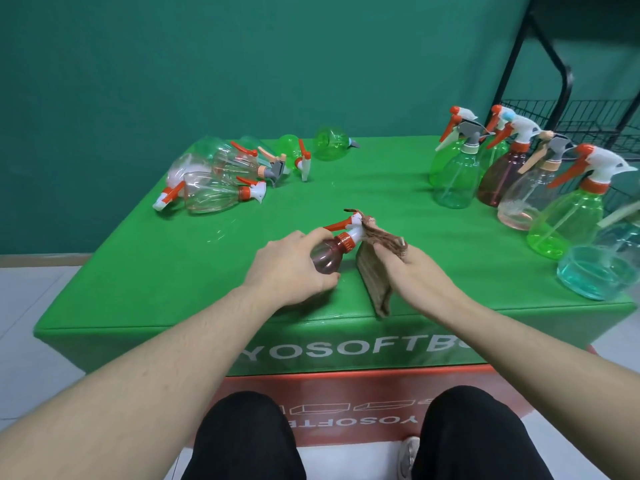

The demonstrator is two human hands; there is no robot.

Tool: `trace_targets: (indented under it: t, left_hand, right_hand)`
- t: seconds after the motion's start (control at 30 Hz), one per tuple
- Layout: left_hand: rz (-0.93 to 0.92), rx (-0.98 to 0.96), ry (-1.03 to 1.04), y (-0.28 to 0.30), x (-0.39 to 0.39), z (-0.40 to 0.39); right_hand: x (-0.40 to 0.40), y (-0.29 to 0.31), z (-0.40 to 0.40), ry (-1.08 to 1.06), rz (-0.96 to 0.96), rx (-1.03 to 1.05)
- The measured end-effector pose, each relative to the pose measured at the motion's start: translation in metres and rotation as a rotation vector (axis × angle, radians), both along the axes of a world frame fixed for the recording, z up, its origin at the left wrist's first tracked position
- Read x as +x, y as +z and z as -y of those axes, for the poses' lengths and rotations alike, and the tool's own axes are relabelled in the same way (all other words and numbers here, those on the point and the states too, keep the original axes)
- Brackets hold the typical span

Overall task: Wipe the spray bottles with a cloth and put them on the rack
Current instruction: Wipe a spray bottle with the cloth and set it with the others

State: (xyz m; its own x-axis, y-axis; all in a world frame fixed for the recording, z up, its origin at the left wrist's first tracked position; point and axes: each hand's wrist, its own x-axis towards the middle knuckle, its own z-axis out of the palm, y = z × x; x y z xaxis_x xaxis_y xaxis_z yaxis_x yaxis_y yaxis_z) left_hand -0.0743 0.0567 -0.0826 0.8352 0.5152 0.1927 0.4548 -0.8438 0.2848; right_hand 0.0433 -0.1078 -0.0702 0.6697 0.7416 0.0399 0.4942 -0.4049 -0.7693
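Note:
My left hand (289, 263) grips a small brown-tinted spray bottle (330, 252) by its body, tilted with its orange-and-white trigger head pointing away from me. My right hand (414, 271) holds a brown cloth (375, 278) and presses its upper end around the bottle's spray head. The cloth's lower end hangs down to the front edge of the green padded box (173, 271). A black wire rack (568, 116) stands beyond the box at the far right.
Several spray bottles lie on their sides in a pile (221, 178) at the box's back left. Several upright bottles (519, 178), green, brown, clear and blue, stand along the right side. My knees are below the box front.

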Motion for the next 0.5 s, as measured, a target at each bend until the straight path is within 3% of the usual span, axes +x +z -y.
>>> trace_targets:
  t: [0.23, 0.37, 0.5]
  left_hand:
    - [-0.005, 0.027, -0.048, 0.0, -0.005, 0.003]
    - [-0.005, 0.048, -0.085, -0.001, -0.008, 0.004]
    - [0.006, 0.052, -0.112, -0.003, -0.01, 0.003]
  right_hand:
    - [0.035, 0.02, -0.014, -0.232, -0.551, 0.399]
    - [0.046, 0.028, -0.032, -0.205, -0.268, 0.292]
    - [0.046, 0.019, -0.04, 0.02, 0.11, 0.061]
